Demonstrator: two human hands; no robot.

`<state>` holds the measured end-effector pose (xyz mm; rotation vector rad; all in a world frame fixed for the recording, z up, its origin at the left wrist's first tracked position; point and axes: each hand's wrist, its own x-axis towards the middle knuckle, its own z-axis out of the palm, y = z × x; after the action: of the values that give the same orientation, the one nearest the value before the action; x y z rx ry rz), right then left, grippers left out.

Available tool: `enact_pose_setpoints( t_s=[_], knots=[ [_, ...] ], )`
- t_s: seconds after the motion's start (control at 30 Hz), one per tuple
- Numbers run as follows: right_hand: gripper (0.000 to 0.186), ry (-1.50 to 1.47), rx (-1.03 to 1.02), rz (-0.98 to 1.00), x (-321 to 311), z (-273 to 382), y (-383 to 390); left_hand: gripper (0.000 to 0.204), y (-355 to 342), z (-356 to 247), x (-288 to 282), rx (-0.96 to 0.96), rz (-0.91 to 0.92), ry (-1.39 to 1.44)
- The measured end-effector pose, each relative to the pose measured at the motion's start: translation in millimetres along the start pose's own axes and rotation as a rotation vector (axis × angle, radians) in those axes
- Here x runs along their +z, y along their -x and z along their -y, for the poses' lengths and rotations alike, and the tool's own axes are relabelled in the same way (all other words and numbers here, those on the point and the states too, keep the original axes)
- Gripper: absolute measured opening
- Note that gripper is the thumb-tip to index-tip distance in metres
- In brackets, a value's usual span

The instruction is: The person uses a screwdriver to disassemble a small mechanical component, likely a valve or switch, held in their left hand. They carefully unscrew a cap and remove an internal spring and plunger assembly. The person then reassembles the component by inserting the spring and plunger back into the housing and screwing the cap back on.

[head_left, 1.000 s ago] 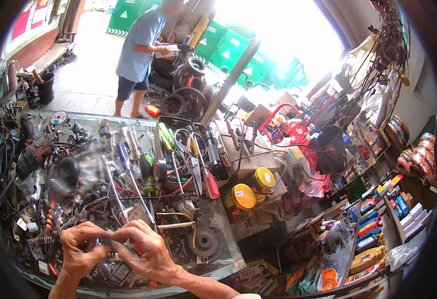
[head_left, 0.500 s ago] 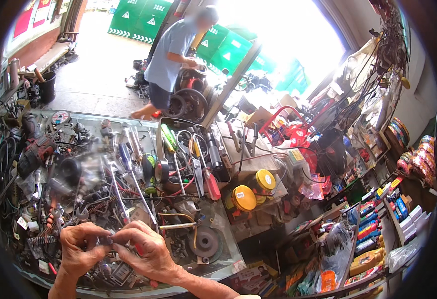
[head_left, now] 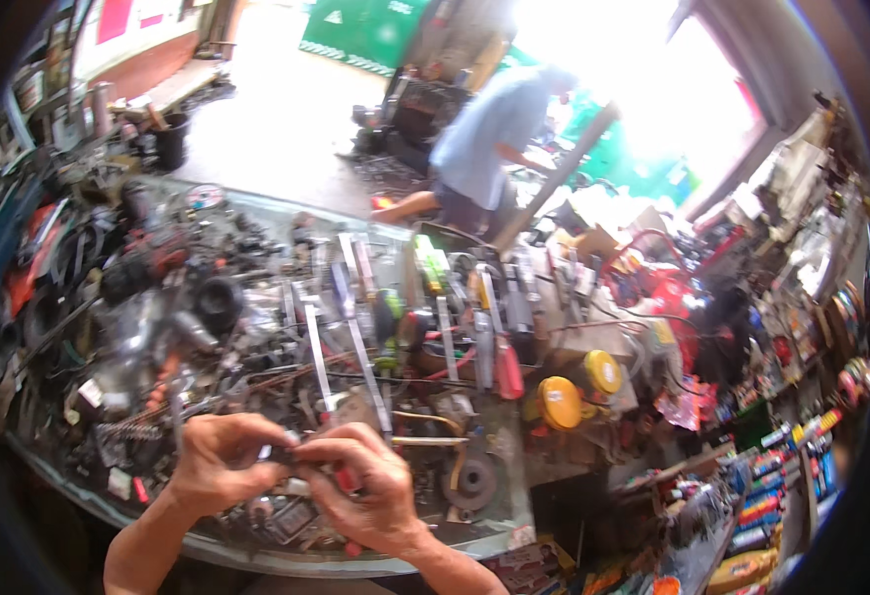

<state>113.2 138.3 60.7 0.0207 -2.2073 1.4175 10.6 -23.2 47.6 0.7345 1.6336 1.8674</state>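
Note:
Over the near edge of the cluttered bench, my left hand (head_left: pixel 219 461) and my right hand (head_left: pixel 367 488) meet with thumbs and fingers pinched. Between their fingertips is a small grey piece (head_left: pixel 282 453), too small and blurred to name. Both hands seem to grip it. Beneath and around them lie loose metal parts. A dark spring (head_left: pixel 135 429) lies left of my left hand, and a round grey disc (head_left: pixel 469 483) is just right of my right hand. Beyond the hands, long screwdriver shafts (head_left: pixel 363 362) point toward me.
At the back of the bench stands a tool box with a green-handled tool (head_left: pixel 429 263) and a red-handled screwdriver (head_left: pixel 507 369). Two yellow-lidded tubs (head_left: pixel 560 402) stand to the right, above shelves of packaged goods. Past the bench, a person (head_left: pixel 484 144) in light blue bends forward.
The view has swung left, so the bench and my hands appear farther right. My fingers stay pinched together around the small piece. The person beyond the bench is bent lower.

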Motion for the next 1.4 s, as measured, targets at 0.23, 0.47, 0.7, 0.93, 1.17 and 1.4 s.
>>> enact_pose_setpoints(
  t_s=[0.23, 0.47, 0.7, 0.93, 1.17, 1.4],
  knots=[
    [0.021, 0.156, -0.014, -0.026, 6.4, -1.1, 3.2, 0.027, 3.5, 6.9, -6.8, 0.034, 0.062, -0.055],
    [0.024, 0.084, 0.094, -0.098, 6.3, 3.0, 7.0, 0.028, -1.9, 0.7, -3.5, 0.05, 0.093, 0.009],
    [0.018, 0.22, -0.048, -0.045, 5.5, -3.7, 3.8, 0.028, -1.9, 2.5, -5.8, 0.033, 0.103, -0.032],
    [0.021, 0.144, 0.033, -0.085, 8.0, -0.7, 2.4, 0.027, -2.1, 1.3, -6.6, 0.023, 0.108, -0.014],
    [0.02, 0.157, 0.041, -0.1, 10.0, 3.9, 2.7, 0.028, -2.0, -1.8, -6.7, 0.006, 0.116, 0.003],
    [0.025, 0.193, -0.014, -0.051, 6.6, -2.8, 3.6, 0.027, -1.9, -1.7, -6.3, 0.018, 0.111, -0.009]
  ],
)
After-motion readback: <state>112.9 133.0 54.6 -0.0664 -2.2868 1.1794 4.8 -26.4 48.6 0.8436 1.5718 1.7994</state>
